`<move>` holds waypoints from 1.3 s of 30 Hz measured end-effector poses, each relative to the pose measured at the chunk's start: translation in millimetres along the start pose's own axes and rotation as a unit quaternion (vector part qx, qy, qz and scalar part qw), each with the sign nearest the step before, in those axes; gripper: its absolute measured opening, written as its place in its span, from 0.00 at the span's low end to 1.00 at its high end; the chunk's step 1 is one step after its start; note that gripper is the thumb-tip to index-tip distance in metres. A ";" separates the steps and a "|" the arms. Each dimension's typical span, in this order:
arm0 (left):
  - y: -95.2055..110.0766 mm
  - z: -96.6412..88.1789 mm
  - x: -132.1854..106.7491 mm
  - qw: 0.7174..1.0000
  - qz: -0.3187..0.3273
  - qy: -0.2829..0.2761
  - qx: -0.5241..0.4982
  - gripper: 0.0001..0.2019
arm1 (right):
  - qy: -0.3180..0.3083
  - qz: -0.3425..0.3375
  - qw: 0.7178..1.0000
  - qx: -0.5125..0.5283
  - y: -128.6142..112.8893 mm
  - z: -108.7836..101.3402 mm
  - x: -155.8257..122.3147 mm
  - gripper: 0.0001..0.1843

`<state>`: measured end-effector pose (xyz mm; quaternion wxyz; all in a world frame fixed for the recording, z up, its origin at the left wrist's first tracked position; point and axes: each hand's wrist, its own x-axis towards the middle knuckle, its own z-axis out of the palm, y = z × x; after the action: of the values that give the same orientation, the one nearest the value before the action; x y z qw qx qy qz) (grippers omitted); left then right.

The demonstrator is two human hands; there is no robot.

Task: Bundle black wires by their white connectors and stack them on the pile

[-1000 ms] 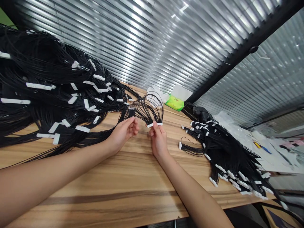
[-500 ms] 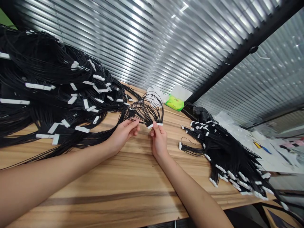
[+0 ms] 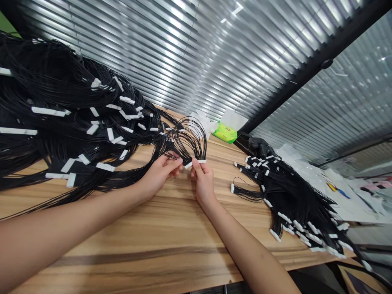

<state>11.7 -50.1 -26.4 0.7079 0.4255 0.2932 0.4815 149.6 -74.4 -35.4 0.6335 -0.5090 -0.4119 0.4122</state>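
Note:
My right hand [image 3: 203,181] pinches white connectors between thumb and fingers. One white connector [image 3: 202,161] shows above the thumb, and another white connector [image 3: 188,165] angles out to the left of it. Thin black wires [image 3: 196,134] rise from both connectors in a loop and curve back to the left. Close beside them, my left hand [image 3: 163,171] is closed, thumb against index finger, on black wires at the connectors' left side. How many strands it grips is hidden by the fingers.
A large heap of black wire bundles [image 3: 61,90] with white connectors covers the table's left. More bundles [image 3: 294,200] lie at the right, with one short bundle [image 3: 248,192] sticking out. A green tissue pack [image 3: 225,132] stands by the corrugated metal wall [image 3: 147,49]. Blue-and-yellow pliers [image 3: 338,190] lie far right.
My right hand and the connectors have shifted slightly left, and the wire loop with them. My left fingertips have moved slightly right and down, nearer the connectors.

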 end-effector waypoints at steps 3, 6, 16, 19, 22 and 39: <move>3.7 -0.7 -0.7 0.998 -0.034 -0.008 -0.053 0.13 | -0.002 0.010 1.000 0.017 1.5 -0.1 1.7 0.18; 6.5 -1.3 -1.0 0.994 -0.055 -0.019 -0.094 0.14 | -0.008 0.025 0.999 0.038 2.2 0.2 3.8 0.18; 1.7 1.0 0.8 0.998 -0.032 0.005 -0.052 0.14 | -0.033 0.032 0.998 0.045 0.6 1.3 3.1 0.18; 2.6 1.5 1.3 0.997 -0.046 0.010 -0.064 0.14 | -0.035 0.039 0.997 0.050 0.3 1.3 2.4 0.17; 4.5 2.2 1.0 0.995 -0.058 0.020 -0.074 0.14 | -0.030 0.045 0.997 0.061 0.3 1.2 2.8 0.16; 5.5 4.3 -3.5 1.000 0.000 -0.011 -0.009 0.16 | -0.027 0.060 0.991 0.118 -3.6 2.1 4.1 0.13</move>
<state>11.6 -53.8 -19.4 0.7149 0.4242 0.2811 0.4795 149.3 -70.5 -31.1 0.6524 -0.4429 -0.3457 0.5086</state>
